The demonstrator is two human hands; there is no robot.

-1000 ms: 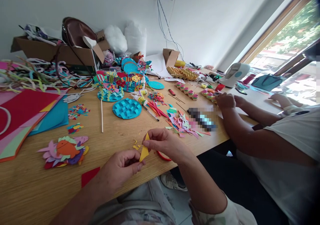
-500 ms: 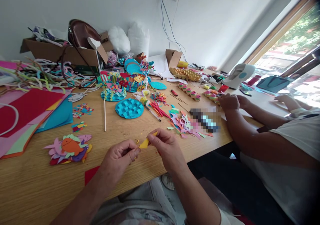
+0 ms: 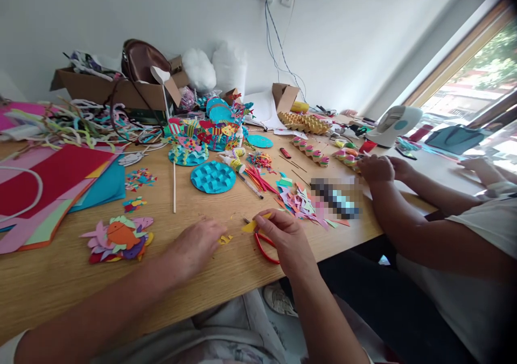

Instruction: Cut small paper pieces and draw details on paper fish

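My right hand [image 3: 283, 237] pinches a small piece of yellow paper [image 3: 251, 226] between thumb and fingers. Under that hand, a pair of red-handled scissors [image 3: 264, 250] lies on the table, its handles partly covered. To the left, my left hand [image 3: 197, 247] is low over the tabletop with its back towards me; its fingertips are hidden and slightly blurred. Yellow paper scraps [image 3: 225, 239] lie just beside it. Further left is a pile of fish-shaped paper cutouts [image 3: 121, 240], an orange one on top.
Beyond my hands are a blue woven paper disc [image 3: 212, 176], glue bottles [image 3: 234, 163], a pen [image 3: 250, 185] and coloured paper scraps [image 3: 299, 200]. Coloured sheets [image 3: 52, 191] lie at left. A co-worker's hands [image 3: 377, 169] work at right. The table's front edge is near my lap.
My left hand has let go of the yellow paper and moved down and left to the tabletop. The right hand keeps the paper. The red-handled scissors and yellow scraps now show.
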